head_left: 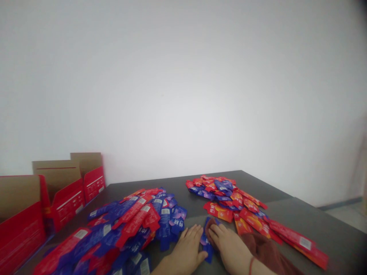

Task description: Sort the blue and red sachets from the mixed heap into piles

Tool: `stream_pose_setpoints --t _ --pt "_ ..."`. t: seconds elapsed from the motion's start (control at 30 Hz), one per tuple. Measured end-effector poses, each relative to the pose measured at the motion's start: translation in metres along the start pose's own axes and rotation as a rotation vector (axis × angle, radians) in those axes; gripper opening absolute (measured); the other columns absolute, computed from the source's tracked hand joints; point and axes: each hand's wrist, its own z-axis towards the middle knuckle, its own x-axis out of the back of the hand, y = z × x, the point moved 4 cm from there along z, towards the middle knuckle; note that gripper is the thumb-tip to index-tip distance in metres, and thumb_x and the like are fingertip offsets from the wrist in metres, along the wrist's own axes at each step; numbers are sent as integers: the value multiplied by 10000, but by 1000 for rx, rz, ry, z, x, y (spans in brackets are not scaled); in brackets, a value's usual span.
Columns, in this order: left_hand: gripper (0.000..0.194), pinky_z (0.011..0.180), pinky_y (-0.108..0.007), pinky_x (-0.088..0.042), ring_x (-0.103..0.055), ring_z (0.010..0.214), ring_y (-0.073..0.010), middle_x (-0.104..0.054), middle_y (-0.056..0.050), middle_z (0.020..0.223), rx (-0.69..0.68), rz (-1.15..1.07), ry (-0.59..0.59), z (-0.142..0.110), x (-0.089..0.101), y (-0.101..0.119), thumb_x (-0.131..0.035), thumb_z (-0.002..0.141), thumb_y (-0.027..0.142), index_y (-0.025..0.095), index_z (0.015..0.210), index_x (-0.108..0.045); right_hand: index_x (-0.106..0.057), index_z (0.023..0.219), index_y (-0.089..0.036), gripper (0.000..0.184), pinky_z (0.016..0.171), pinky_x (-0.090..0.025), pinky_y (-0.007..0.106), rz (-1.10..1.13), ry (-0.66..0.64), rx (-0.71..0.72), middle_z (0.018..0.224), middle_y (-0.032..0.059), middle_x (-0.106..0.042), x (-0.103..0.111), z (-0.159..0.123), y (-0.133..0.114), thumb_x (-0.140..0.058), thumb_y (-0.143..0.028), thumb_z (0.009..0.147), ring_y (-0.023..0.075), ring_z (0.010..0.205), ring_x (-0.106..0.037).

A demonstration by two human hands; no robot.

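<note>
A flat blue printed piece of packaging [208, 256] with purple flowers lies on the dark table between my hands. My left hand [187, 248] rests beside it, fingers stretched out flat and the thumb tip at its left edge. My right hand [229, 244] presses a bunched brown cloth [210, 229] onto the piece, with its fingers curled over the fabric. More brown cloth [263, 250] trails under and behind my right wrist, which wears a thin reddish band. The lower part of the blue piece shows; its middle is partly covered by the cloth.
To the left spreads a large heap of flat red and blue packaging [137, 217]. A second heap of orange-red and blue pieces [223, 191] lies ahead right, trailing toward long red pieces [304, 242]. Open red cardboard boxes [69, 202] stand along the left, before a white wall [183, 95].
</note>
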Motion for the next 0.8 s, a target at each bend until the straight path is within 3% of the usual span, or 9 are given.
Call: stream_pose_setpoints --t 0.13,0.2,0.37,0.47,0.63,0.7,0.8 --pt "650 1158 -453 -171 -193 1430 -255 -288 -66 1546 -44 -23 -49 -2 7 0 -499 870 285 207 1489 -318 -593 1200 -244 398 777 -432 296 18 106 210 1116 9 -669 -7 -15 -14 -554 -120 824 210 971 -589" --pt "628 1149 -489 -169 -177 1434 -267 -282 -40 1550 -86 -44 -82 -1 9 -3 -522 868 278 262 1472 -352 -614 1163 -234 386 755 -431 297 14 60 176 1079 12 -673 -2 -23 0 -552 -103 805 206 928 -595" --pt "570 1124 -549 -172 -185 1430 -295 -291 -32 1548 -178 -71 -68 -1 12 -8 -557 880 312 337 1430 -411 -678 1058 -167 377 787 -430 333 -62 -76 -142 1076 95 -665 19 -16 40 -427 -16 822 235 957 -593" --pt "589 1132 -531 -171 -183 1432 -281 -291 -35 1548 -164 -78 -68 -1 11 -9 -548 876 299 308 1444 -392 -682 1035 -177 334 754 -433 327 -96 -76 -72 1044 78 -671 15 -4 23 -439 -42 850 236 942 -591" --pt "650 1143 -507 -165 -176 1435 -263 -278 -43 1552 -152 -72 -69 0 9 -11 -546 863 277 281 1476 -331 -632 1114 -197 332 691 -424 321 -92 78 147 1023 40 -667 -8 -7 -20 -518 -83 824 225 907 -573" --pt "614 1137 -519 -171 -178 1434 -273 -279 -37 1552 -165 -65 -69 0 9 -11 -548 868 276 307 1455 -370 -629 1114 -225 346 698 -420 312 -31 74 138 1019 17 -663 -12 -17 -14 -511 -74 825 215 916 -572" --pt "560 1126 -538 -177 -184 1431 -292 -292 -40 1547 -173 -58 -80 0 11 -9 -559 882 296 333 1424 -420 -659 1035 -225 360 718 -421 304 11 13 68 978 24 -666 -7 -31 14 -467 -19 810 212 904 -585"
